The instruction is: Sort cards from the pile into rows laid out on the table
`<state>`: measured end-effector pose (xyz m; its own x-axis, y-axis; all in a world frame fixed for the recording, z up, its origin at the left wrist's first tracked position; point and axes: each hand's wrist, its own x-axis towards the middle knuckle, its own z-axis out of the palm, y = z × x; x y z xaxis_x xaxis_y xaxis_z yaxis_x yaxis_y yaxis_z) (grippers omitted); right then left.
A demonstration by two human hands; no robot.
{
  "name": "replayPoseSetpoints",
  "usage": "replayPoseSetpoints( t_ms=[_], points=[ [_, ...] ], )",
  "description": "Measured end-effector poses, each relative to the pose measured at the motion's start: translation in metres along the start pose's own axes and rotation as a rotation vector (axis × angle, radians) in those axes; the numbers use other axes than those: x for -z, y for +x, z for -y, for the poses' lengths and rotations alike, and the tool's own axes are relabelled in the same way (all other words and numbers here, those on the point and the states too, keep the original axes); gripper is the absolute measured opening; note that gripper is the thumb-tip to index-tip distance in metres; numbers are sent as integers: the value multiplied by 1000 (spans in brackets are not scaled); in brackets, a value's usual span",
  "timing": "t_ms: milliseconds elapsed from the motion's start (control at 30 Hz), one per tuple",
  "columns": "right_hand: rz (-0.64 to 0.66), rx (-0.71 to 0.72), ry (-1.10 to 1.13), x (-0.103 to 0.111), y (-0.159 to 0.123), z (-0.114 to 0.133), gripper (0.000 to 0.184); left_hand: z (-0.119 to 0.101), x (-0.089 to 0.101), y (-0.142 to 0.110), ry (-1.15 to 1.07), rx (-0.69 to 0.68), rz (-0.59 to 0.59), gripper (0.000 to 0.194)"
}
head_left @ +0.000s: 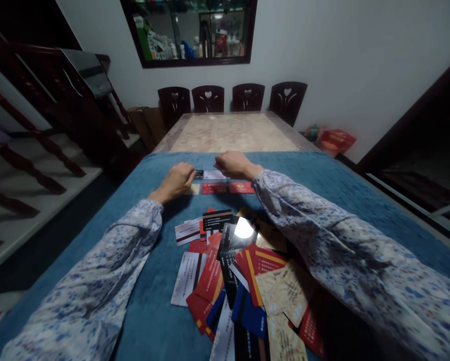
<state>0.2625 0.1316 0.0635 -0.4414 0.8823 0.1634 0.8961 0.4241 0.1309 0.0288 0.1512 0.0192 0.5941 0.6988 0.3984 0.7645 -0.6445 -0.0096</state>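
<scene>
My left hand [176,181] is closed, its fingertips curled at the left edge of a black card [199,174]. A white card [213,175] lies just right of that one. Over its right end is my right hand [233,164], also closed, with the fingertips turned down and hidden. Whether either hand grips a card, I cannot tell. In a row nearer to me lie a beige card [194,189], partly under my left hand, a red card [214,188] and a second red card [241,187], which is close below my right wrist.
A loose heap of overlapping cards [209,273] in red, white, black, blue and beige lies between my forearms. A blue cloth [153,281] covers the near part of the table [232,131]. Several dark chairs [208,98] stand at the far end, with stair railings [32,135] to the left.
</scene>
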Motion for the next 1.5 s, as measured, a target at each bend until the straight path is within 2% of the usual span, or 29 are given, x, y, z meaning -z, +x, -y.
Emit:
replayPoseSetpoints(
  t_ms=[467, 833, 1033, 1267, 1500],
  points=[
    [15, -83, -48, 16, -57, -4, 54, -60, 6, -5, 68, -77, -43, 32],
    [31, -152, -67, 21, -96, -6, 54, -90, 9, -9, 35, -200, -136, 35],
    [48, -196, -55, 23, -122, -8, 50, -107, 13, -12, 45, -236, -112, 39],
    [37, -240, -57, 22, -157, -24, 33, -132, 14, -7, 8, -282, -90, 40],
    [11, -258, 2, 16, -195, -47, 43, -162, 13, 1, -10, -348, -30, 33]
  ],
)
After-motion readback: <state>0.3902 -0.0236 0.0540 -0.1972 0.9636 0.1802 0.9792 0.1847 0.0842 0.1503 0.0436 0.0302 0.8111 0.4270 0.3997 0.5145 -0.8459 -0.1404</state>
